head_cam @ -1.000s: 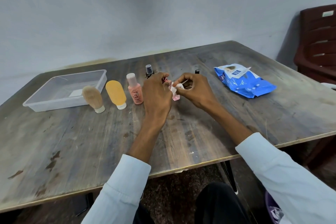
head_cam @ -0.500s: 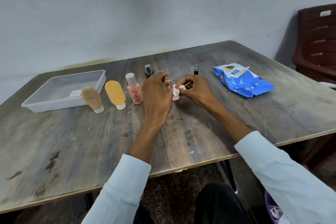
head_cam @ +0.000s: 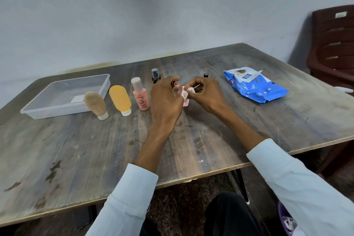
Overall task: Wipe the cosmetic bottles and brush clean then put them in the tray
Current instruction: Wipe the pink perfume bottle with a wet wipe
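My left hand (head_cam: pixel 166 99) grips a small pink bottle (head_cam: pixel 185 102) at the table's middle, mostly hidden behind the fingers. My right hand (head_cam: pixel 207 95) pinches a small white wipe (head_cam: pixel 188 91) against that bottle. To the left stand a peach bottle (head_cam: pixel 140 95), a yellow tube (head_cam: pixel 120 99) on its cap and a tan brush (head_cam: pixel 96 105). A dark spray bottle (head_cam: pixel 155 75) rises behind my left hand. A black cap (head_cam: pixel 206 75) shows behind my right hand. The clear plastic tray (head_cam: pixel 47 114) sits at far left.
A blue pack of wipes (head_cam: pixel 254 86) lies to the right, flap open. A dark brown plastic chair (head_cam: pixel 333 48) stands beyond the table's right corner. The wall runs close behind the table's far edge.
The right hand's fingers with the white wipe have shifted slightly left along the pink bottle. The left hand stays in place on the bottle.
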